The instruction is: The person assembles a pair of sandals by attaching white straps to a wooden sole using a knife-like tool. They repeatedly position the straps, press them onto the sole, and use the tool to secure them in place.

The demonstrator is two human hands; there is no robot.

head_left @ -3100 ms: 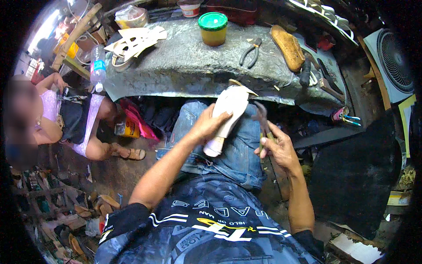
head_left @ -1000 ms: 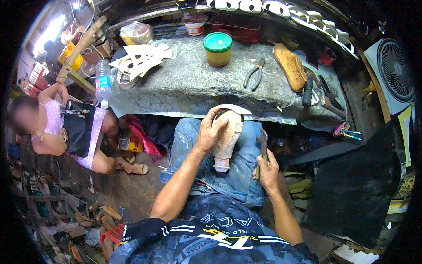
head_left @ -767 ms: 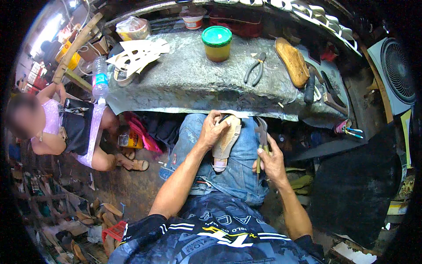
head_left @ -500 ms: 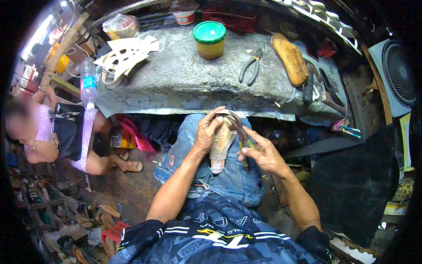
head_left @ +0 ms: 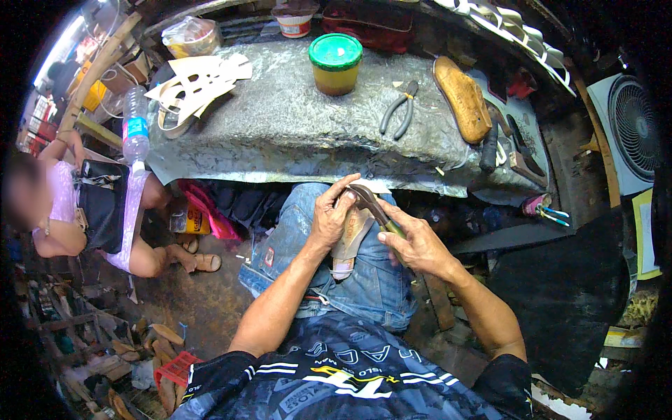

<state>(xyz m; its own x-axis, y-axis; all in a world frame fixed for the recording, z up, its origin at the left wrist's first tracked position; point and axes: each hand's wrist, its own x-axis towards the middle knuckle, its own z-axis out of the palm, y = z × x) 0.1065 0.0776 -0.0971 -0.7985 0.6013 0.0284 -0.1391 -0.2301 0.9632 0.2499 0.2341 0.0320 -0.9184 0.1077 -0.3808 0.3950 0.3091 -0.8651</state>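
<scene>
1. Firmly clamped in the left hand point(head_left: 330, 218), over the denim-covered lap point(head_left: 297, 241) and just short of the draped workbench point(head_left: 280, 105): unfinished shoe point(head_left: 352, 236), underside up.
2. Lying lengthwise away from the body, narrow end nearest the shirt, far end leaning slightly right under the left thumb.
3. Wrapped in the right hand point(head_left: 418, 245): green-handled pincers point(head_left: 371, 203), slanting leftward to that far end, head beside the left thumb; impossible to tell whether nipping the edge or merely resting there.
4. Nearer to the shoe, and touching: left hand; just off to the right, close by: right hand.
5. Farther out on the workbench: green-lidded tub point(head_left: 336, 66), pliers point(head_left: 409, 96), wooden shoe last point(head_left: 462, 101).
</scene>
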